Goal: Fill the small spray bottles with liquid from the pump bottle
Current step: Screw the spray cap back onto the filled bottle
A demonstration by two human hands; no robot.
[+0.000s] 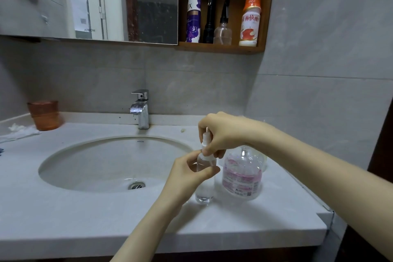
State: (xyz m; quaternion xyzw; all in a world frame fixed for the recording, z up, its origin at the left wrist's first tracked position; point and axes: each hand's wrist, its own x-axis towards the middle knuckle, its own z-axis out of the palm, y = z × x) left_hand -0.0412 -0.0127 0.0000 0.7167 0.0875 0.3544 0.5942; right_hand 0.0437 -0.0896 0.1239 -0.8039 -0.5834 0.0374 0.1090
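Spray bottle (pixel 204 191) clear, slim, white-capped.

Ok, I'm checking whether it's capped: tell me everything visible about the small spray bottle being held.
The small spray bottle is slim, clear plastic, with a white spray head at its neck. It stands upright on the countertop, left of the pump bottle. The left hand grips its body; the right hand grips the head. Fill level unclear.

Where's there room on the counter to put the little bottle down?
Bare counter runs along the front, between the sink rim and the counter's edge, on to the right front corner. Right of the sink it is crowded: the spray bottle, pump bottle, left hand and right hand bunch together.
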